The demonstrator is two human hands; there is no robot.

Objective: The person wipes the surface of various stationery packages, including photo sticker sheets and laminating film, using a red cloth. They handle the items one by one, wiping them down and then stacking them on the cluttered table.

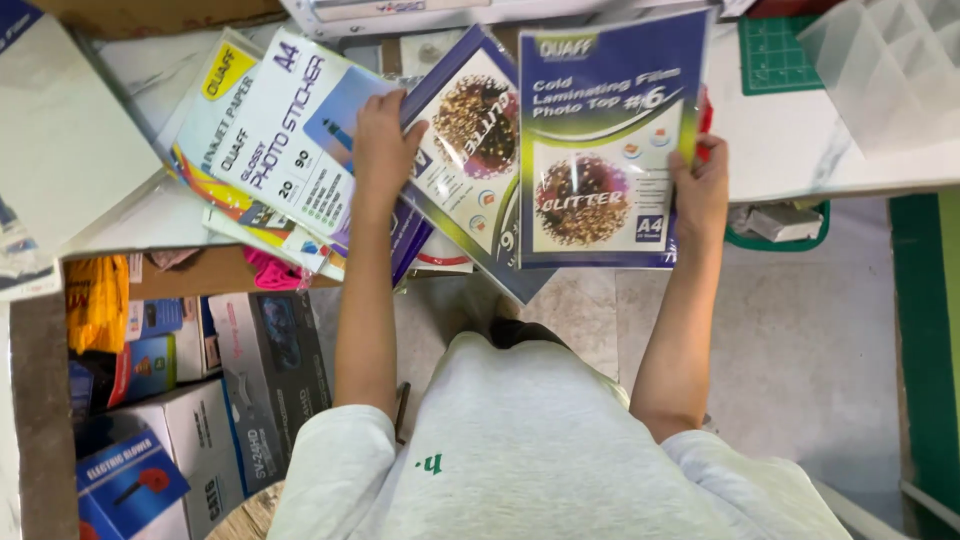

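Observation:
My right hand (pixel 700 185) grips the right edge of a blue packet of laminating film (pixel 600 130) with a glittery round picture, held upright in front of me. My left hand (pixel 382 145) rests on a second, similar blue packet (pixel 462 150) that lies tilted just to its left, fingers curled over its upper edge. Under and beside that packet fans a pile of other paper packs, the topmost a white pack of glossy sticker paper (pixel 285 130) with a yellow-labelled pack (pixel 215 100) beneath it.
The packs lie on a white marbled counter (pixel 790 150) with a green cutting mat (pixel 772 55) and a clear plastic tray (pixel 880 70) at the far right. Cardboard boxes (pixel 270 370) and a blue box (pixel 125 485) fill shelves at lower left. Grey tiled floor (pixel 780 340) lies below.

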